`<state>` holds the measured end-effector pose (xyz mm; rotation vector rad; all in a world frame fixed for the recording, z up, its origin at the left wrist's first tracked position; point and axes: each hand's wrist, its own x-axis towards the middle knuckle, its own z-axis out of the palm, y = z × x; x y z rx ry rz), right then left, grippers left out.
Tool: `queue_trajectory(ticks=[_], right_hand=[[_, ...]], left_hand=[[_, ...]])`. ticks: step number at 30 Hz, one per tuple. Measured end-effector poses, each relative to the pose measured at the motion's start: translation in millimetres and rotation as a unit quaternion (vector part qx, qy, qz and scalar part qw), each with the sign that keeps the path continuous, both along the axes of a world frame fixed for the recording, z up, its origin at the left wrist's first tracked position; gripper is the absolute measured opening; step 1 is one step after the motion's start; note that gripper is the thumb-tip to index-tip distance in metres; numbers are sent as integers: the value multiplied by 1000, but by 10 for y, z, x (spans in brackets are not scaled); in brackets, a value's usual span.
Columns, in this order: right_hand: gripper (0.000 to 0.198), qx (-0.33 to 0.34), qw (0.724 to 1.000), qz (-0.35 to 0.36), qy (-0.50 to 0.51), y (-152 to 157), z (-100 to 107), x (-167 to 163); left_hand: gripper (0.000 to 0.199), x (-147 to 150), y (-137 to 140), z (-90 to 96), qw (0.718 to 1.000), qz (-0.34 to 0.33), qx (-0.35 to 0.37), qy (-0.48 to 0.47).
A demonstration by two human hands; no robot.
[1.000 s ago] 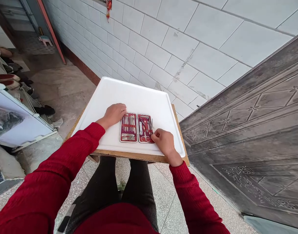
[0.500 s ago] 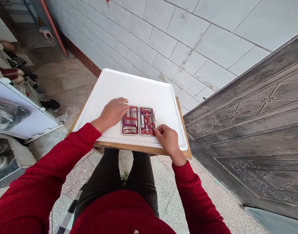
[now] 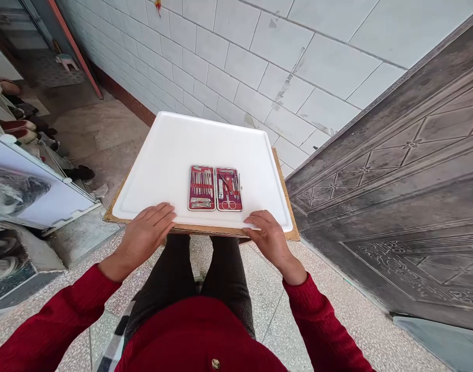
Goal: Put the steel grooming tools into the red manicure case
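An unfolded manicure set [image 3: 215,189] lies on a white tray [image 3: 205,137], in the middle toward the front. Its left half holds a row of slim metal tools and nail clippers [image 3: 201,202]. In its right half sit small scissors [image 3: 229,203], another nail clipper [image 3: 220,189] and other metal tools. My left hand [image 3: 143,235] rests over the tray's front edge, left of the set, fingers stretched out. At the front edge on the right is my right hand [image 3: 272,240], its fingers on the rim and thumb apart from them. Neither hand touches the set.
Under the tray is a brown board [image 3: 293,214] whose edges stick out. A tiled wall [image 3: 221,51] rises behind it. A dark carved panel [image 3: 376,206] stands at the right. On the left are a rack with shoes [image 3: 21,132] and a doorway.
Both hands have left the manicure set and come back to the tray's front edge, the left one moving down and leftward. The set stays unfolded on the tray.
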<state>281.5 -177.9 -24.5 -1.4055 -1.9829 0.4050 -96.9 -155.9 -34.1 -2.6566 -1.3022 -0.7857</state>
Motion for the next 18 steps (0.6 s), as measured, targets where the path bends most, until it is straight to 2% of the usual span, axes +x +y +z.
queue_trajectory(ticks=[4, 8, 11, 15, 18], right_hand=[[15, -12, 1000, 11, 23, -79, 35, -10], [20, -105, 994, -30, 30, 48, 214, -40], [20, -160, 979, -118, -42, 314, 406, -126], [19, -206, 948, -144, -194, 638, 566, -290], [19, -220, 937, -139, -232, 754, 602, -364]], left_hand=[[28, -2, -84, -7, 1000, -3, 6, -6], [27, -21, -62, 23, 1000, -13, 0, -5], [27, 16, -6, 38, 999, -48, -17, -10], [26, 102, -6, 2, 998, -45, -17, -35], [25, 140, -41, -24, 999, -29, 0, -37]])
